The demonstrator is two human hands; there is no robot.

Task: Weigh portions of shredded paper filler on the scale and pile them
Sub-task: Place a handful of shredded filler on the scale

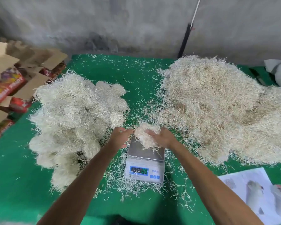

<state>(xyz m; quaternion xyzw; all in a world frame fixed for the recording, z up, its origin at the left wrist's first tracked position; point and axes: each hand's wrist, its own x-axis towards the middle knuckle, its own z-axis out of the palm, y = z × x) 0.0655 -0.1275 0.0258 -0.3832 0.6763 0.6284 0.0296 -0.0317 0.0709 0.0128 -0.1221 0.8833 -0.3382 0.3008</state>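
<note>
a stained grey concrete wall (136, 21) backs a table covered in bright green felt-like cloth (19, 176), littered with stray pale strands. on the left lies a heap of rounded, pale cream shredded-paper bundles (71, 120); on the right spreads a larger, looser, tan mound of shredded paper filler (217, 108). between them, near the front, stands a small white digital scale with a steel platform and blue display (144, 161).

the two hands are close together above the platform. the right hand (162, 137) cups a fist-sized tuft of pale shredded paper (146, 135), fingers curled round it, while the left hand (120, 137) pinches at strands on the tuft's left edge. whether the tuft touches the platform cannot be told; the display is too blurred to read.

judging from this, the portion is being trimmed. to do it well, let the whole tuft rest on the platform, lift both hands clear so nothing bears on it, then add or pluck small wisps before moving it to the left heap.
</note>
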